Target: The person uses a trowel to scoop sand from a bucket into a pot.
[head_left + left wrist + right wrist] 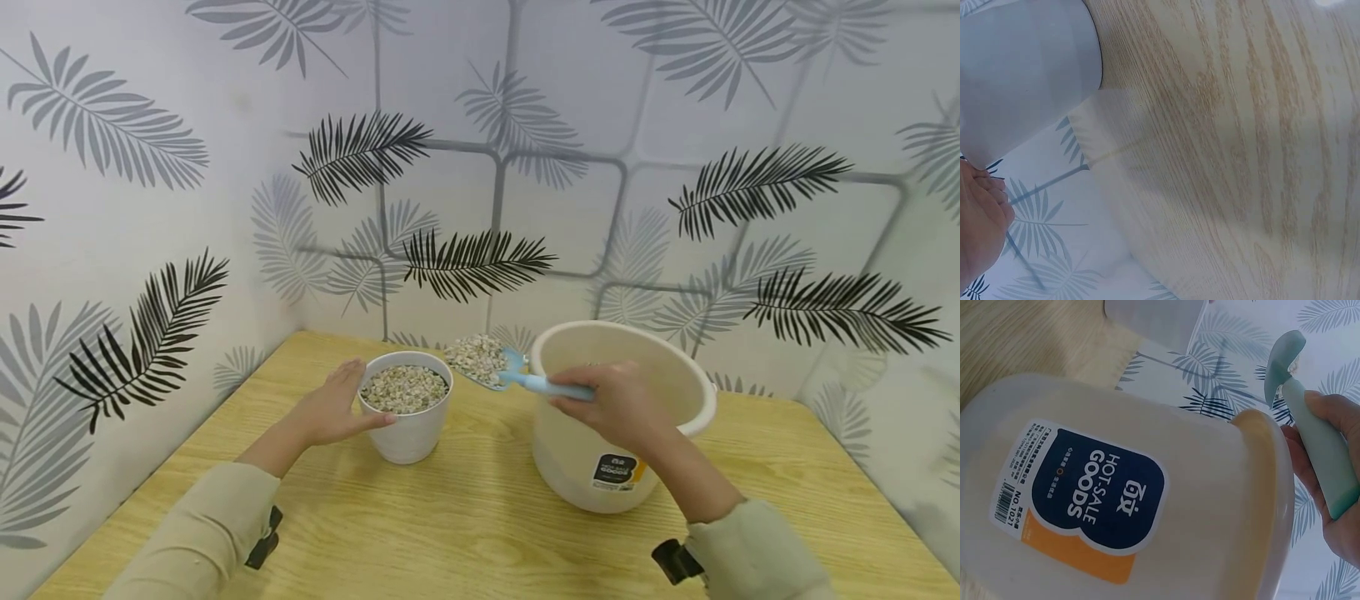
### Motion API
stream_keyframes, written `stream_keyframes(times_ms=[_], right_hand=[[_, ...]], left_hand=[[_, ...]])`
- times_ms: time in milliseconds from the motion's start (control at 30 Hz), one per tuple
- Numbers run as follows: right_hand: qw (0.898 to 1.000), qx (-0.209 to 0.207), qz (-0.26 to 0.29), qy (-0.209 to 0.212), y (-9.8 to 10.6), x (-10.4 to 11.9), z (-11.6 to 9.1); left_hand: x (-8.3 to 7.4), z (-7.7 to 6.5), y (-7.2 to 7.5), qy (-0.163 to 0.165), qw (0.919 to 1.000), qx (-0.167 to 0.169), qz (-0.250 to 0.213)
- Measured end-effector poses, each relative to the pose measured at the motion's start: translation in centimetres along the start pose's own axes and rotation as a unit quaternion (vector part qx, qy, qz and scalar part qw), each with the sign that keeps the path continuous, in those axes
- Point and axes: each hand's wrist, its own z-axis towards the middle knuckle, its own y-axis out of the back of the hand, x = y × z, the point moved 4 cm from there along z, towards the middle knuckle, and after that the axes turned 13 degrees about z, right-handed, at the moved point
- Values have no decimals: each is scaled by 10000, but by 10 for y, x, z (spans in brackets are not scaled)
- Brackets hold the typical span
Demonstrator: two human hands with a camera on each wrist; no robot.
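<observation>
My right hand [618, 404] grips the handle of a light blue scoop [536, 384], seen also in the right wrist view as a pale green-blue scoop [1316, 437]. Small pale pebbles [477, 358] are heaped on its blade, between the pot and the bucket and just right of the pot's rim. A white plant pot [411, 433] stands upright, filled nearly to the rim with similar pebbles [405, 389]. Fingers and thumb spread, my left hand [330, 408] rests against the pot's left side. Beneath my right hand stands a large cream bucket [577, 467]; its contents are mostly hidden.
The wood-grain table [450, 533] runs back to a wall [450, 200] with a leaf pattern, and another wall stands at the left. A dark label [1097, 487] is stuck on the bucket's near side. Dark wrist devices [678, 561] sit below both sleeves.
</observation>
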Motion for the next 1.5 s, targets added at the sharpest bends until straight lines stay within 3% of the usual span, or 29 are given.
stream_keyframes(times_ms=[233,533,867,1200,1500], right_hand=[[9998,33,176,-113,-6,2,3],[9994,48,340,68,-18,6,11],[9986,297,446,46,-33,14,23],[9987,408,312,-69,-58,15,29],[9962,827,94,-266,-74,13,35]], left_hand=[[0,0,0,3,10000,36,-7],[0,0,0,-16,10000,31,7],[1,1,-1,-37,10000,24,32],[3,1,-2,-24,10000,37,28],[2,1,-2,-13,10000,46,-4]])
